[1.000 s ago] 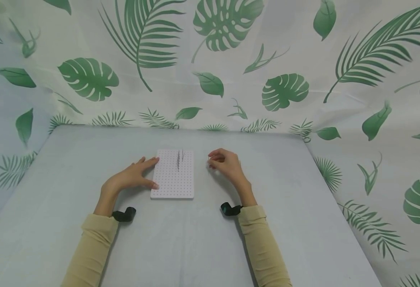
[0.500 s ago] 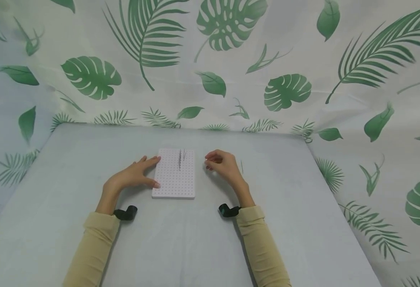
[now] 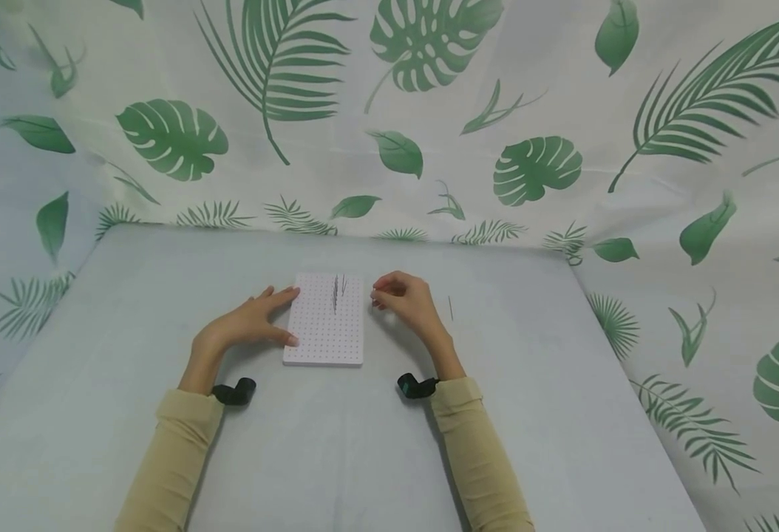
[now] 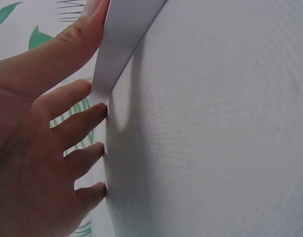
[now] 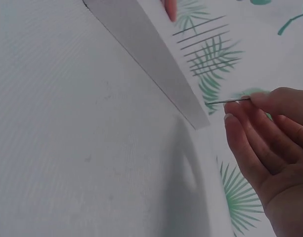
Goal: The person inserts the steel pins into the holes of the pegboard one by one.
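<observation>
A white board [image 3: 323, 347] with rows of small holes lies on the table. Several thin dark needles [image 3: 335, 294] stand upright in its far half. My left hand [image 3: 246, 323] is spread at the board's left side, with thumb and index finger touching its edge and the other fingertips down by the table. Just right of the board, my right hand [image 3: 408, 299] pinches a single needle [image 5: 225, 101] between thumb and fingertips. In the right wrist view that needle points toward the board, its tip close to the board's end.
Another needle [image 3: 451, 308] lies on the white table [image 3: 336, 451], right of my right hand. A leaf-printed cloth [image 3: 336, 162] hangs behind the table and along its sides. Each wrist wears a small black camera [image 3: 418, 386].
My right hand has moved left toward the board with the needle in its fingers, baring the needle lying to its right. My left hand stays at the board's edge.
</observation>
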A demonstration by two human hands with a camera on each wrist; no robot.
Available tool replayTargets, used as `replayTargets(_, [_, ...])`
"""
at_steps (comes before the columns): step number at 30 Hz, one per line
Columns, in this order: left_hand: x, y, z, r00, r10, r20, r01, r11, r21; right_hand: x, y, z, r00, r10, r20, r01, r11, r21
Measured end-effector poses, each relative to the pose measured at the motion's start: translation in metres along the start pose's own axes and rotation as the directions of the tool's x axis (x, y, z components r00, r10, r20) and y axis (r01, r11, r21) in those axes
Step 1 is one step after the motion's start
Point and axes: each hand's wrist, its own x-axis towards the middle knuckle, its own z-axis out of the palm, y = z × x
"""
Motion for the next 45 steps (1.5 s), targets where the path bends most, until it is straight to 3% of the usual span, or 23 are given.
replayTargets(14, [0.003,-0.002,0.001,1.0,-0.011,0.004,0.011,1.0,-0.001,0.011,-0.006,0.013,0.997,-0.05,0.057,0.045,0.996,0.08])
replayTargets(30, [0.006,-0.007,0.004,1.0,-0.018,0.001,0.018,1.0,0.013,0.018,-0.004,0.029,0.994,-0.106,0.015,0.104,0.989,0.101])
replayTargets(45, [0.004,-0.005,0.001,1.0,-0.016,0.0,0.016,1.0,0.02,0.018,-0.007,0.037,0.996,-0.081,0.027,0.081,0.997,0.01])
